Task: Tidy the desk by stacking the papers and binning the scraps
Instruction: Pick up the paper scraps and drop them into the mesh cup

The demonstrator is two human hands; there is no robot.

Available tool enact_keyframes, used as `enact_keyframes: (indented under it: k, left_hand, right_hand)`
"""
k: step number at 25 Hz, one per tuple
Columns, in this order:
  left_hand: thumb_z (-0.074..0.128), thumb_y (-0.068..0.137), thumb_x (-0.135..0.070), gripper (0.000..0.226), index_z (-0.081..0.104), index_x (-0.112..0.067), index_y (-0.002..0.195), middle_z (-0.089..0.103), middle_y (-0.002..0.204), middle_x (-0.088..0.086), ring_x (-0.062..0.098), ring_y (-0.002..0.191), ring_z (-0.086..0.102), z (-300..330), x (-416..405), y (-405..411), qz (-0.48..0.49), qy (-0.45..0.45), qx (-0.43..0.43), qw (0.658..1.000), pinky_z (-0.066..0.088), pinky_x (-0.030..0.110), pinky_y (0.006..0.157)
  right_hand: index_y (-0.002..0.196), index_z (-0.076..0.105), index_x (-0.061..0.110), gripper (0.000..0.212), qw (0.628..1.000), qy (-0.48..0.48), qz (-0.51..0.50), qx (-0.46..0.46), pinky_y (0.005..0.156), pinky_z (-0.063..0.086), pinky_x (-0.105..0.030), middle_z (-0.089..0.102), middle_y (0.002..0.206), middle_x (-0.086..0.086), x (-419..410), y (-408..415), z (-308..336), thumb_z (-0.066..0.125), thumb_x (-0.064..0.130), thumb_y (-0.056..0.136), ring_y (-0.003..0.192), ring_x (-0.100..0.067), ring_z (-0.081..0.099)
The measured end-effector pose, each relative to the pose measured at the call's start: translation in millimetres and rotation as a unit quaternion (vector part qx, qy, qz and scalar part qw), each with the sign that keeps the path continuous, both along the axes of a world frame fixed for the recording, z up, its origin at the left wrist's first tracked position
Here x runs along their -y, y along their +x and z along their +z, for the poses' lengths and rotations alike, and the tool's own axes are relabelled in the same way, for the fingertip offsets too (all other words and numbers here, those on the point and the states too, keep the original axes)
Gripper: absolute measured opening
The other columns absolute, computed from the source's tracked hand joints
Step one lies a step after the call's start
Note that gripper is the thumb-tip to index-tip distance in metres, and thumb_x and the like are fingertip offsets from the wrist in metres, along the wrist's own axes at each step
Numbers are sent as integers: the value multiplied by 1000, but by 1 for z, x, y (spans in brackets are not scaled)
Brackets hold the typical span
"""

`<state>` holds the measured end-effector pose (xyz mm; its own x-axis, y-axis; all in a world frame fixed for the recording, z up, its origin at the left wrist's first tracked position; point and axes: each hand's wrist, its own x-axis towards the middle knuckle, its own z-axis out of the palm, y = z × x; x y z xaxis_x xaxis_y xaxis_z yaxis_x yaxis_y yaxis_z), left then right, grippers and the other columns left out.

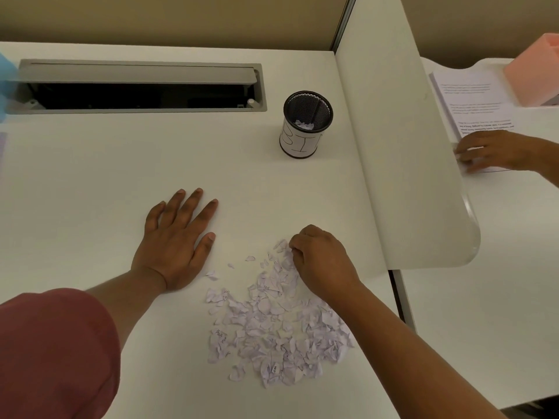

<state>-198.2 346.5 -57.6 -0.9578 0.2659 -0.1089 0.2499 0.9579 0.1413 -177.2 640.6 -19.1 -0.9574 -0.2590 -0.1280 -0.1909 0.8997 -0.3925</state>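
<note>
nearest the head camera, a dark red sleeve (51,355) covers the left upper arm, and the bare forearm runs up to the left hand (175,240), which lies flat, palm down, on the white surface (90,182), fingers straight and spread, its grip wide and holding nothing. just to its right lies a loose pile of torn white paper scraps (272,322), some with printed letters. the right hand (320,261) reaches in from the lower right, knuckles up, fingers curled down into the far edge of the pile, its grip narrow and pinching scraps. farther back stands a black mesh cup with a white hand-lettered label (305,125), upright, a few scraps inside. beyond a white divider panel (402,146), another person's hand (490,149) rests on a stack of printed papers (472,101) beside a pink box (535,74).
</note>
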Motion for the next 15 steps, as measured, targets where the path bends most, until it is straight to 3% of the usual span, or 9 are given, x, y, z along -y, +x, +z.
enact_keyframes:
  k: [3, 5, 7, 9, 12, 15]
  left_hand:
    - [20, 100, -50, 63, 20, -32, 161, 15, 169, 1, 29, 156, 10, 0, 0, 0, 0, -3, 1, 1000, 11, 50, 123]
    - [20, 100, -50, 63, 21, -32, 161, 15, 169, 1, 29, 156, 10, 0, 0, 0, 0, -5, 2, 1000, 11, 50, 123]
    - [20, 100, -50, 63, 20, -32, 161, 15, 169, 1, 28, 156, 10, 0, 0, 0, 0, -8, 1, 1000, 11, 50, 123]
    - [21, 100, -49, 63, 20, -31, 161, 15, 169, 2, 29, 156, 11, 0, 0, 0, -1, -8, 2, 1000, 11, 50, 123]
    - [19, 101, -50, 63, 19, -32, 161, 14, 169, 2, 28, 156, 9, 0, 0, 0, -2, -12, 5, 1000, 11, 50, 124]
    - [20, 101, -50, 63, 18, -32, 161, 14, 169, 2, 27, 156, 9, 0, 1, 0, -3, -11, 5, 1000, 10, 50, 124]
  right_hand:
    - [82, 69, 5, 17, 1000, 1, 8, 28, 63, 53, -40, 61, 80, -6, 1, -6, 5, 55, 5, 91, 67, -23, 58]
    - [87, 73, 10, 15, 998, -25, -15, 61, 67, 53, -33, 66, 83, -3, 0, -9, 10, 59, 8, 90, 72, -18, 62]
    - [89, 77, 14, 11, 984, -111, -88, 107, 62, 50, -17, 69, 78, 6, -5, -15, 21, 69, 7, 86, 65, -5, 60]
    - [86, 77, 16, 11, 956, -205, -160, 137, 56, 45, -11, 68, 67, 13, -12, -26, 35, 75, 5, 83, 55, 2, 57]
    - [82, 75, 15, 14, 906, -328, -225, 144, 66, 54, -24, 75, 71, 2, -17, -55, 62, 75, 0, 83, 67, -9, 71]
    - [82, 73, 8, 15, 870, -419, -241, 101, 74, 59, -29, 73, 74, -8, -15, -89, 89, 71, -7, 83, 74, -18, 73]
